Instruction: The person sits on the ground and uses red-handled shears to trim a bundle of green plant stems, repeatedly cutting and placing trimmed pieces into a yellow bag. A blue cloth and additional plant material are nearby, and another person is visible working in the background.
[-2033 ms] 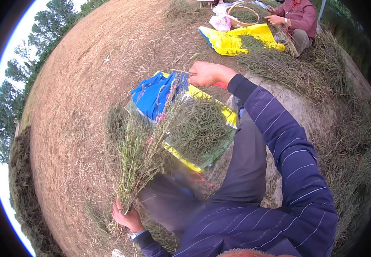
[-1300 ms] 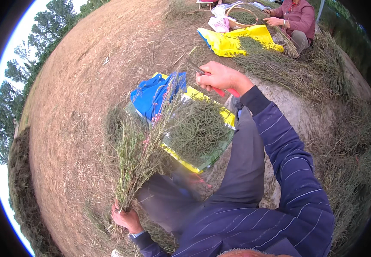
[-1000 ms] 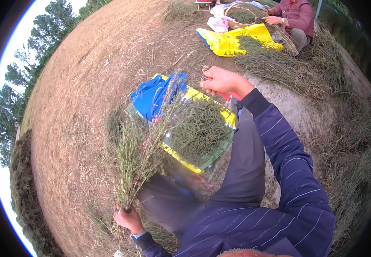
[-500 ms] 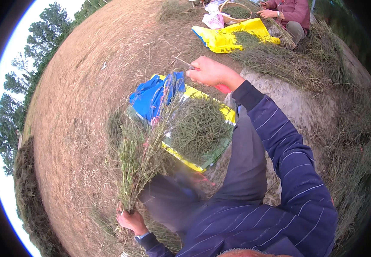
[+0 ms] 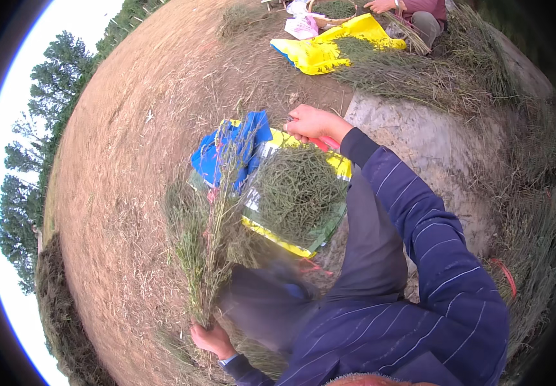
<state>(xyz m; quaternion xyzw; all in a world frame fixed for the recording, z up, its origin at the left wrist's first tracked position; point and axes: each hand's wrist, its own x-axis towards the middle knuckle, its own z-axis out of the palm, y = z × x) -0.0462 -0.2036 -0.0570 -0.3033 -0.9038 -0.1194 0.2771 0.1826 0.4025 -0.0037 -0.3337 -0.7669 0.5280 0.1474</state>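
My left hand [image 5: 214, 340] is closed round the lower ends of a bundle of green plant stems [image 5: 194, 260]. The bundle stands up from the hand, its thin tops in front of a crumpled blue cloth or sack part [image 5: 252, 132]. My right hand [image 5: 316, 123] is wrapped round a red-handled bladed tool [image 5: 322, 143], above the far edge of the sack and apart from the stems. Its blade is barely visible now. Between my hands, a heap of short green cuttings [image 5: 298, 193] lies on a flat yellow, white and green sack [image 5: 271, 237].
Beyond my right hand lies a yellow sack [image 5: 316, 58] bearing cuttings, near a basket [image 5: 333, 21] and a co-worker's hand [image 5: 381, 6]. Cut stems [image 5: 413, 77] cover the ground there. A pale stone slab [image 5: 406, 135] is to the right. Dry straw ground [image 5: 117, 193] spreads left.
My right hand has come nearer and down toward the sack, and the tool's long blade shows far less. My left hand and the bundle have shifted slightly right as the view moved.
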